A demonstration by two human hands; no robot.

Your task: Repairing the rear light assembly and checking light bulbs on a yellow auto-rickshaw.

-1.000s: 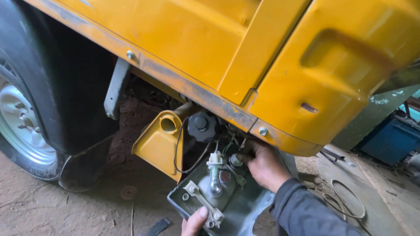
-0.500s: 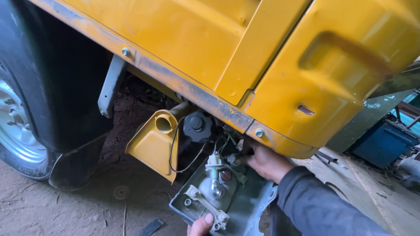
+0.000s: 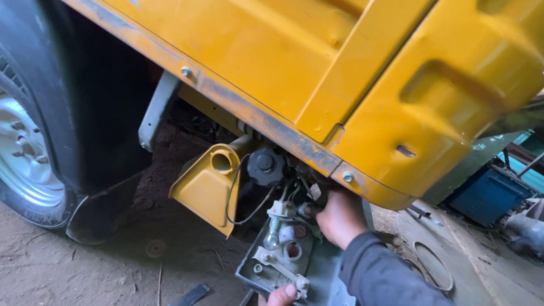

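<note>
— While the left hand (image 3: 281,296) grips the lower edge of the grey lamp housing (image 3: 286,262) hanging under the yellow body panel (image 3: 317,73), where's the other?

— Right hand (image 3: 340,218) is up among the wires (image 3: 294,195), fingers curled; probably pinching something, I can't tell.

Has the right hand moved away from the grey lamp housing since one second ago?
No. The right hand still reaches up behind the grey lamp housing, just under the yellow body's lower edge, as before; only the camera shifted.
</note>
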